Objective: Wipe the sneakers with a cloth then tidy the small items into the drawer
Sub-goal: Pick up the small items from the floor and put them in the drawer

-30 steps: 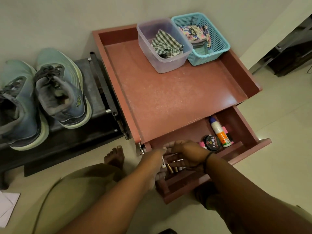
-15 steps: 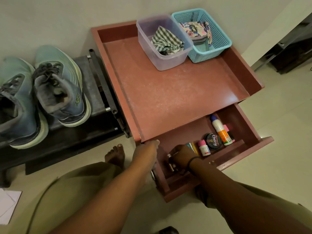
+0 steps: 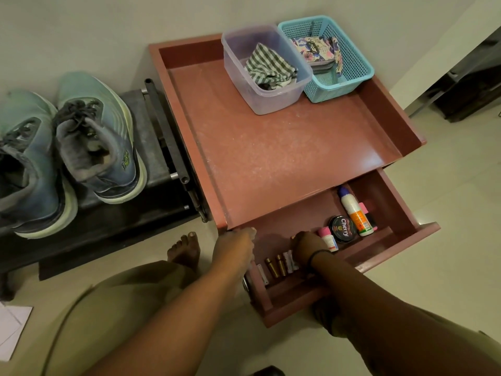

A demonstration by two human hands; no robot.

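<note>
1. Sneakers (image 3: 65,158), a teal and grey pair, stand side by side on a dark low rack (image 3: 151,147) at the left, toes toward the far wall, touching each other.
2. Just right of the rack stands a red-brown cabinet (image 3: 284,153) with a raised rim round its top.
3. At the far end of the cabinet top sits a clear plastic tub (image 3: 264,69) holding a crumpled green-checked cloth (image 3: 267,67); touching it on the right is a turquoise mesh basket (image 3: 330,55) with folded floral fabric (image 3: 317,48) inside.
4. The drawer (image 3: 401,241) below the top is pulled out toward the near side.
5. Inside it, at the right, lie a white bottle with an orange label (image 3: 353,213), a round black tin marked "Cherry" (image 3: 343,229) just left of it, and a small pink-capped white bottle (image 3: 328,240) touching the tin.
6. Nearer the left end lie two brass-coloured tubes (image 3: 275,265) side by side, a small silver piece (image 3: 288,261) just right of them and a pale strip (image 3: 263,274) just left.
7. The left hand (image 3: 237,244) rests on the cabinet's near left corner at the drawer opening; fingers point away, and I cannot tell whether they grip anything.
8. The right hand (image 3: 307,246), a dark band at its wrist, reaches into the drawer between the tubes and the pink-capped bottle, its back to the camera; whatever the fingers do is hidden.
9. A bare foot (image 3: 184,251) rests on the pale floor near the rack.
</note>
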